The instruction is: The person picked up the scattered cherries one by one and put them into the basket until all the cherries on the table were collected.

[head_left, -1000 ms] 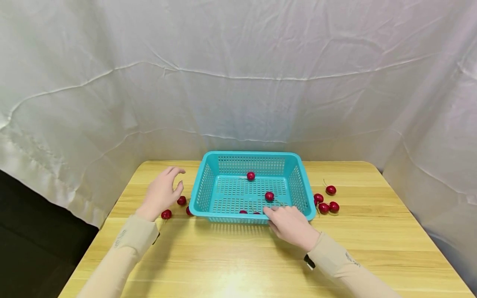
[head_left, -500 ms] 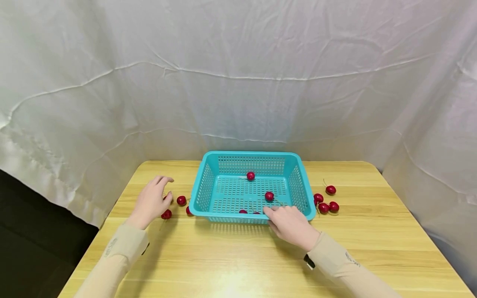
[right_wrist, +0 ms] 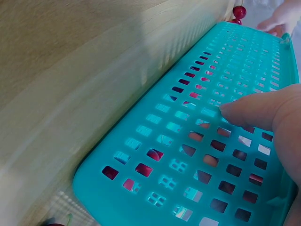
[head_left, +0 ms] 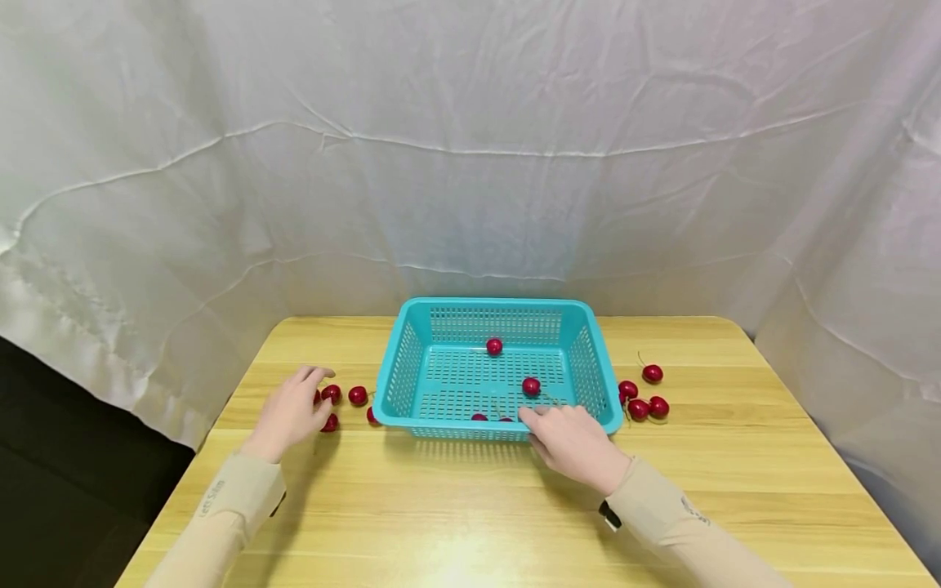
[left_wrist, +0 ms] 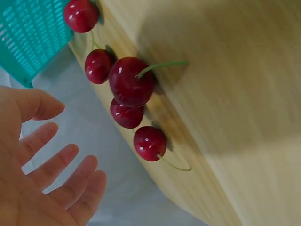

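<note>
My left hand [head_left: 285,416] hovers beside a group of red cherries on the left of the table; its fingers are loosely spread and hold nothing. In the left wrist view the nearest cherry [left_wrist: 132,82], with a green stem, lies apart from the fingers. My right hand [head_left: 573,445] grips the front wall of a turquoise plastic basket [head_left: 496,305] near its right corner. From the right wrist view, the thumb [right_wrist: 254,109] presses the outer side while fingertips show through the holes. Inside the basket lie several cherries, including one cherry [head_left: 494,347] toward the back.
Right of the basket, several more cherries [head_left: 639,410] lie on the wooden table [head_left: 456,523]. Behind and at the sides hangs a pale cloth [head_left: 478,204]. A black area [head_left: 81,474] borders the table at the left.
My left hand has moved left and then down toward the cherries, uncovering some of them; the front one has shifted slightly. The right hand and basket stay in place.
</note>
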Available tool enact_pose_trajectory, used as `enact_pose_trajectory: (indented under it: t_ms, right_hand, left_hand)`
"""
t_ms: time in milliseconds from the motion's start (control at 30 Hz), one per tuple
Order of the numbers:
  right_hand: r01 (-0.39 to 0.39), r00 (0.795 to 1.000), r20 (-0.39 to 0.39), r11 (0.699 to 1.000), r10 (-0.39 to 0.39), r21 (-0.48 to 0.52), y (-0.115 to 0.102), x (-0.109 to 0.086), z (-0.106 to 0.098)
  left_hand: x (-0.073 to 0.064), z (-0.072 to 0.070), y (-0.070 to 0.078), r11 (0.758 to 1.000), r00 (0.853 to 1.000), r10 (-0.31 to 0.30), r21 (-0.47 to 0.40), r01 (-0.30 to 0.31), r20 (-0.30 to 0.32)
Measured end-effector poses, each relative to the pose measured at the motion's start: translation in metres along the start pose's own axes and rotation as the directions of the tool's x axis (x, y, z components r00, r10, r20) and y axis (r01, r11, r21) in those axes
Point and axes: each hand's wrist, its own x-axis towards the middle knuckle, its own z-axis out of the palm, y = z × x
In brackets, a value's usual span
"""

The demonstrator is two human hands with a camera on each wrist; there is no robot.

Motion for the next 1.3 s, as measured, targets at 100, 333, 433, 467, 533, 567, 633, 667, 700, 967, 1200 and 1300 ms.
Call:
enact_pose_trajectory:
  t_ms: [100,333,433,467,533,567,633,667,700,967,1200,1300]
  right_hand:
    - [0.004,1.0,-0.003,1.0,-0.004,0.001,0.0,0.0,0.0]
    - [0.001,1.0,-0.003,1.0,-0.001,0.005,0.0,0.0,-0.001]
    - [-0.001,1.0,-0.004,1.0,0.001,-0.003,0.0,0.0,-0.001]
    - [0.0,1.0,-0.005,1.0,0.0,-0.006,0.0,0.0,-0.002]
    - [0.0,1.0,-0.004,1.0,-0.001,-0.014,-0.001,0.0,-0.002]
    - [0.001,1.0,-0.003,1.0,-0.001,-0.017,-0.001,0.0,-0.002]
    - [0.0,1.0,0.0,1.0,0.0,-0.022,-0.001,0.0,-0.002]
    - [-0.001,1.0,0.003,1.0,0.001,-0.022,-0.001,0.0,-0.002]
    - [-0.003,1.0,0.006,1.0,0.003,-0.021,-0.001,0.0,-0.002]
    - [0.011,1.0,0.006,1.0,-0.011,-0.007,0.0,0.001,0.002]
    - [0.004,1.0,0.005,1.0,-0.004,-0.006,0.0,0.0,0.002]
    - [0.001,1.0,0.009,1.0,-0.001,-0.007,0.0,0.0,0.002]
  left_hand:
    - [-0.001,0.004,-0.001,1.0,0.999,0.002,0.004,-0.002,0.035]
    - [-0.004,0.009,-0.002,1.0,0.998,0.001,0.008,-0.002,0.07]
    - [-0.005,0.01,0.0,1.0,0.996,-0.009,0.005,0.009,0.089]
    - [-0.005,0.01,0.0,1.0,0.995,-0.012,0.003,0.012,0.095]
    - [-0.006,0.01,0.001,1.0,0.994,-0.018,-0.003,0.019,0.106]
    - [-0.006,0.011,0.002,1.0,0.994,-0.019,-0.003,0.02,0.109]
    - [-0.006,0.011,0.002,1.0,0.993,-0.022,-0.007,0.023,0.114]
    - [-0.006,0.011,0.002,1.0,0.993,-0.023,-0.009,0.024,0.116]
    - [-0.006,0.012,0.003,1.0,0.993,-0.023,-0.011,0.025,0.117]
    - [-0.006,0.013,0.002,0.999,0.991,-0.022,-0.022,0.025,0.13]
    - [-0.002,0.015,0.004,1.0,0.989,-0.016,-0.013,0.018,0.144]
    - [0.0,0.015,0.005,1.0,0.989,-0.004,-0.014,0.007,0.149]
